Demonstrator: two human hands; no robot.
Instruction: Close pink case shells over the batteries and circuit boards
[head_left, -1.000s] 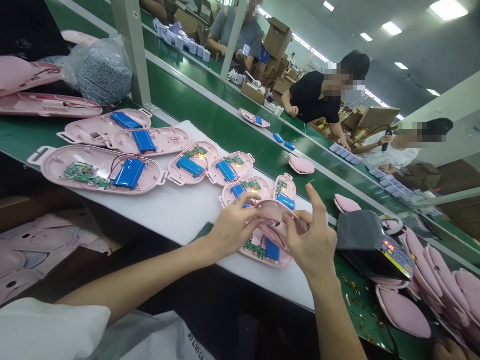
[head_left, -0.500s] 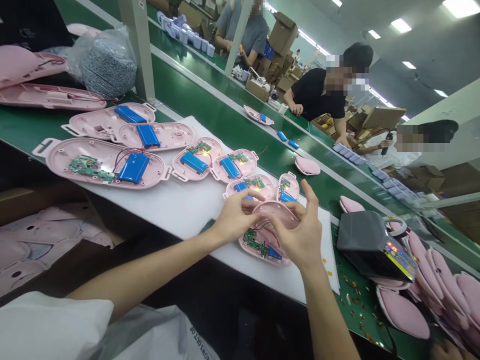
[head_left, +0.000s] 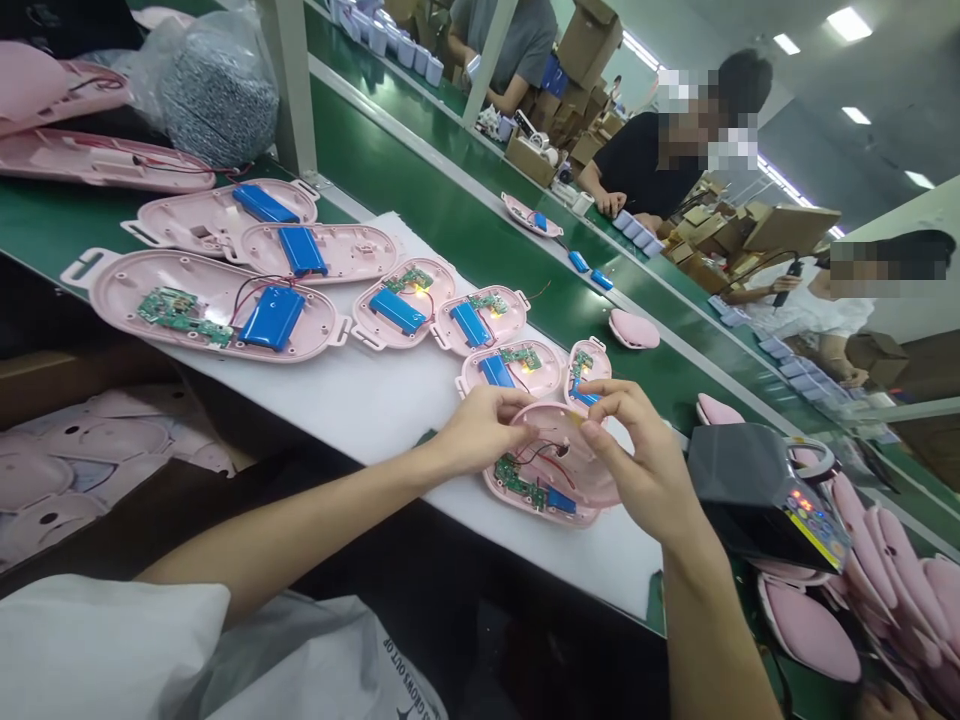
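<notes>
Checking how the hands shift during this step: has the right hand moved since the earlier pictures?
Yes: against the narrow pink shell on the white sheet, the right hand has moved left, toward it, fingers curled over the pink cover.

the right hand (head_left: 637,470) and left hand (head_left: 480,432) cover much of the pink plastic shell (head_left: 559,425) between them, and whatever the fingertips (head_left: 585,428) pinch near its rim is too small to tell. the thin wires (head_left: 549,455) beside it can't be traced to their ends, and the lettering on the white bag (head_left: 315,665) is cut off by the bottom edge. the pile of pink shells (head_left: 892,590) runs off the right edge, and the colored panel of the black device (head_left: 814,525) is too small to read.
</notes>
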